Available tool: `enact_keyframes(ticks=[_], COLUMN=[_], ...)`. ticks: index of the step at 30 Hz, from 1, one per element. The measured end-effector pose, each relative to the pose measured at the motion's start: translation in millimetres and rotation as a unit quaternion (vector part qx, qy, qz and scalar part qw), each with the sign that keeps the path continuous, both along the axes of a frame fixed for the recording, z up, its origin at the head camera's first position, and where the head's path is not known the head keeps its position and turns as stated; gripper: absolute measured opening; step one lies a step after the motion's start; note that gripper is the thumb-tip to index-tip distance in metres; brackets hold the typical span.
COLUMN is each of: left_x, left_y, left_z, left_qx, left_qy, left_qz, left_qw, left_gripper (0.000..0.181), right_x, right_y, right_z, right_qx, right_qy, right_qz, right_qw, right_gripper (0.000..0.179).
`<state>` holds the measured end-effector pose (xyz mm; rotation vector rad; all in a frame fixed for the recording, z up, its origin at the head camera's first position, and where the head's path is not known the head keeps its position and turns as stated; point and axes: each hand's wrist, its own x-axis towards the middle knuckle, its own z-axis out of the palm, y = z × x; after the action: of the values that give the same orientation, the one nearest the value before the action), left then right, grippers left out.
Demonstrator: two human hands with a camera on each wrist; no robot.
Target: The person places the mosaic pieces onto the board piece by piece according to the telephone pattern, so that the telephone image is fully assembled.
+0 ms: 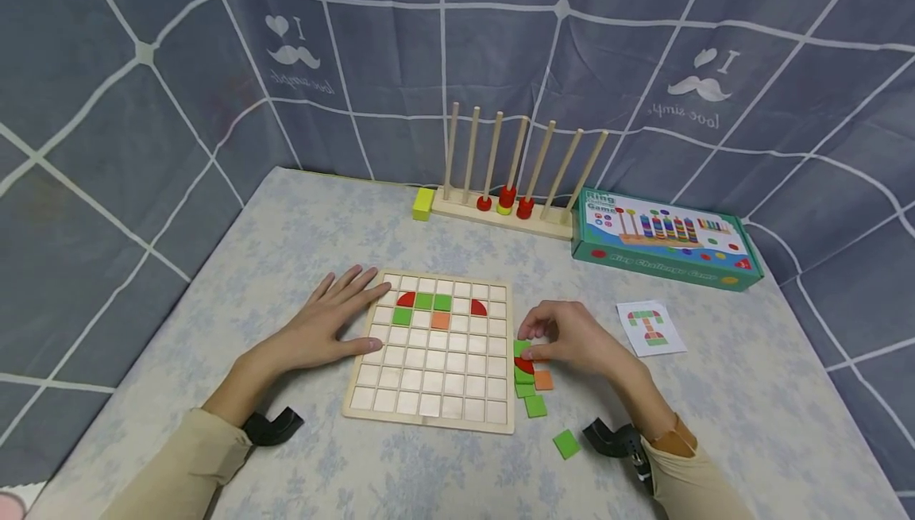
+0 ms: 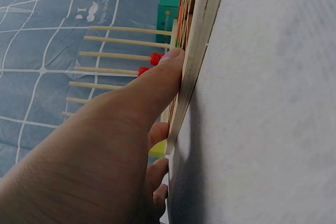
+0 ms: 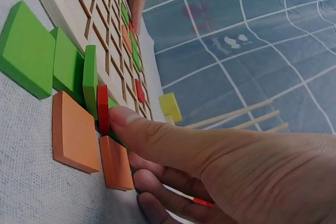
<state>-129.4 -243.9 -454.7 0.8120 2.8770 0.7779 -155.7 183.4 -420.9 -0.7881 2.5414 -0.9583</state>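
Note:
My left hand (image 1: 325, 329) lies with fingers spread at the left edge of a wooden grid board (image 1: 422, 418), its thumb resting on the rim. My right hand (image 1: 572, 336) is bent over a small pile of flat pieces at the board's right side. Its thumb and forefinger pinch a green square tile (image 1: 522, 347). Close by the thumb are a red rounded piece (image 3: 103, 109) and orange square tiles (image 3: 74, 132). On the board's upper rows sit red quarter-circle pieces (image 1: 478, 309), several green squares (image 1: 424, 301) and an orange square (image 1: 440, 320).
Loose green tiles (image 1: 567, 444) lie toward the front right. A pattern card (image 1: 649, 328) lies right of my right hand. At the back stand a peg rack (image 1: 465, 209) with red and yellow rings, a yellow block (image 1: 422, 204) and a green game box (image 1: 665, 238). A patterned curtain (image 1: 400, 59) hangs behind.

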Motion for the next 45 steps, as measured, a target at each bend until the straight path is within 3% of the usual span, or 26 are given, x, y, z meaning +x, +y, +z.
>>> enact_keyframes(ticks=[8,14,25,35,45], left_x=[2.7,0.8,-0.2,-1.2,-1.0], left_y=[-1.9,-1.2,0.0,1.3,-0.1], left_z=[0.1,0.8,2.5,2.7,1.8], left_qx=[-0.003,-0.003,0.002,0.003,0.001], left_qy=[-0.003,-0.002,0.003,0.004,0.003], left_qz=[0.006,0.002,-0.005,-0.005,-0.004], left_qw=[1.0,1.0,1.0,1.0,1.0], left_gripper=[0.09,0.09,0.089,0.089,0.089], right_x=[-2.5,-6.8,-26.2,-33.4,-19.2], right_y=[-1,-5,-57,-91,-94], right_z=[-0.3,9.1,11.2,-3.1,-2.4], right_qx=[-0.015,-0.047,-0.105,-0.091,-0.057], right_qy=[-0.022,-0.033,0.034,0.06,0.099], right_qz=[0.005,-0.026,-0.096,-0.097,-0.054], right_qw=[0.9996,0.998,0.9892,0.9893,0.9919], right_gripper=[0.018,0.013,0.008,0.003,0.005])
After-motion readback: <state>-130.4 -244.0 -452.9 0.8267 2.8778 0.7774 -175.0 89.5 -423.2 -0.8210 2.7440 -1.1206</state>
